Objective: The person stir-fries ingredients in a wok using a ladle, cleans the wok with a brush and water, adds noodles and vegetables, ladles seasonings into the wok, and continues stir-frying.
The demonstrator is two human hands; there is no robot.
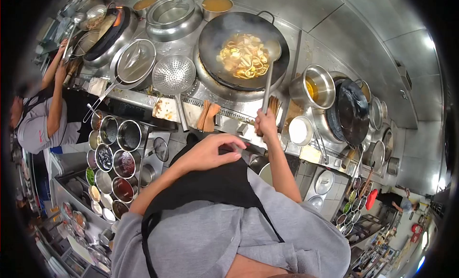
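My right hand [266, 123] is closed around the handle of a long metal ladle [268, 87]. The ladle's bowl rests at the right side of a dark wok [213, 41], beside the food. In the wok lies a steaming heap of food in pale and yellowish-brown pieces [245, 55], some like strips or slices. My left hand [213, 152] hovers in front of my black apron, fingers curved and thumb apart, with nothing visible between them. Nearest to it on the stove edge are folded brown cloths [208, 116].
A perforated strainer [174, 75] and a mesh sieve [136, 61] lie left of the wok. To the right stand a steel pot [313, 87] and a second dark wok [353, 113]. Several ingredient tins [123, 163] are at left. A co-worker [43, 120] handles a flaming wok, far left.
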